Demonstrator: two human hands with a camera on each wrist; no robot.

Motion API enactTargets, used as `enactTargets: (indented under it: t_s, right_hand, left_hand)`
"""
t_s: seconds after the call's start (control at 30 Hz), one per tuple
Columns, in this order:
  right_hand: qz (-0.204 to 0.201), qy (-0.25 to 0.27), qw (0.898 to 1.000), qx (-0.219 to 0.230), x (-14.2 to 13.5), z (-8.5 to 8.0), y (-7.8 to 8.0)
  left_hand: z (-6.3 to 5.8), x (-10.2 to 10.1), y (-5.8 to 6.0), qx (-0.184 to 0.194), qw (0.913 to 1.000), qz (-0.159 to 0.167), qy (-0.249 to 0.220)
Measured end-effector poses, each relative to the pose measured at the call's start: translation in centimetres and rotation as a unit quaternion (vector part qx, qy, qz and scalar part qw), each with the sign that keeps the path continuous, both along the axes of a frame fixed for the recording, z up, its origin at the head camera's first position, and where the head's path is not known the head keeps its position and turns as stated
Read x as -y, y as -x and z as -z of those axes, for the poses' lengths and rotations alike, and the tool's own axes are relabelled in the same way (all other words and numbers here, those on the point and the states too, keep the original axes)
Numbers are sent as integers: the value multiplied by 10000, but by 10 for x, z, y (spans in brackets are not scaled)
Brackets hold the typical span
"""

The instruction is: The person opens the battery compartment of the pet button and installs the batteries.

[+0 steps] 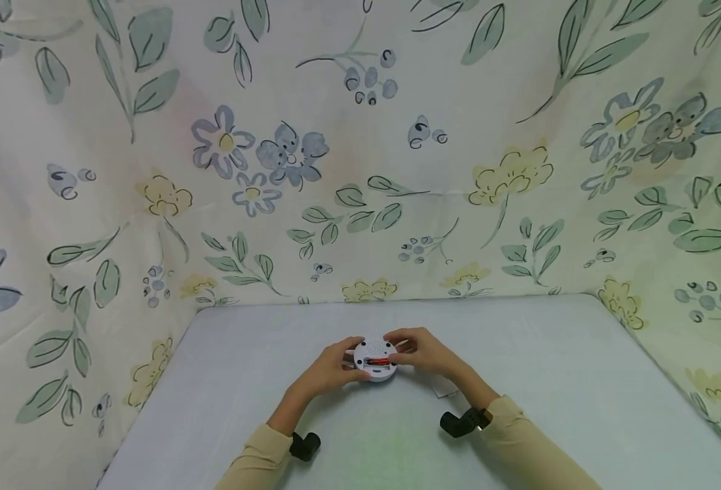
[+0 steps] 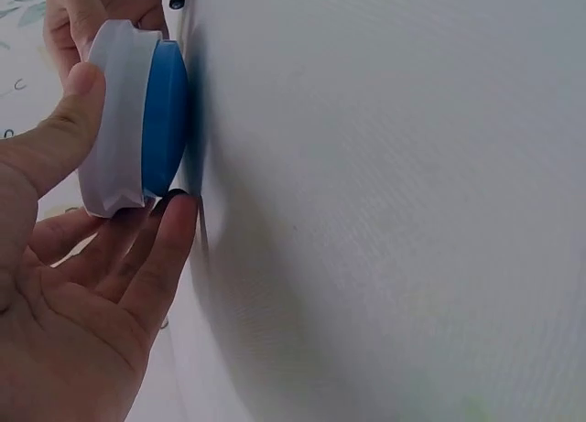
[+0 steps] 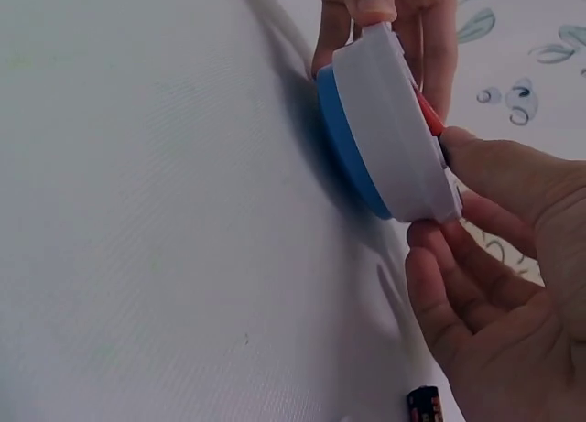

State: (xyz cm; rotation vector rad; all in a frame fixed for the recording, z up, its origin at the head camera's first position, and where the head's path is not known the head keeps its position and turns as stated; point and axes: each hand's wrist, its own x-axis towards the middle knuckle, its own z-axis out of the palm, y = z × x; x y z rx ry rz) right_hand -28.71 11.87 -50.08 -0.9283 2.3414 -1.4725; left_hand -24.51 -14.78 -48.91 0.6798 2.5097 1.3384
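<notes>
Long sleeves of plain pale beige-yellow cloth are worn. Soft creases are noted across the left sleeve [image 1: 256, 452]; the right sleeve [image 1: 532, 442] is matched in colour. At each cuff a compact black unit is worn, the left unit [image 1: 305, 446] round-ended, the right unit [image 1: 461, 422] bent in outline. Both hands [image 1: 418, 350] are left bare.

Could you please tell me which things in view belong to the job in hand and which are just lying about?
Job:
Device, held by left hand and right hand
Red battery, in the device's slot
Loose battery, probably

Just around:
Table
Patterned cloth
Wrist cameras
Pale flat piece, purpose unclear
</notes>
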Motion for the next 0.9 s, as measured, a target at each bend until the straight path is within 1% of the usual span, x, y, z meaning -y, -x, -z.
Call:
enactTargets:
  t_s: [0.23,0.4,0.53,0.77,0.9]
  right_hand:
    - [196,-101,9996,194,4,-5,0]
    - [459,-212,9976,465,9,-8,1]
    - [654,-218,9954,661,14,-8,1]
    - [769,-184,9943,720,19,-2,2]
    - [741,-156,9949,671,18,-3,0]
  left_hand:
    - [2,0,1,-5,10000,39,5]
    - [1,1,2,48,10000,54,19]
    - [0,0,3,19,10000,66,72]
    - [-2,-2,4,4,9999,88,71]
    - [-4,-2,4,5,9998,78,187]
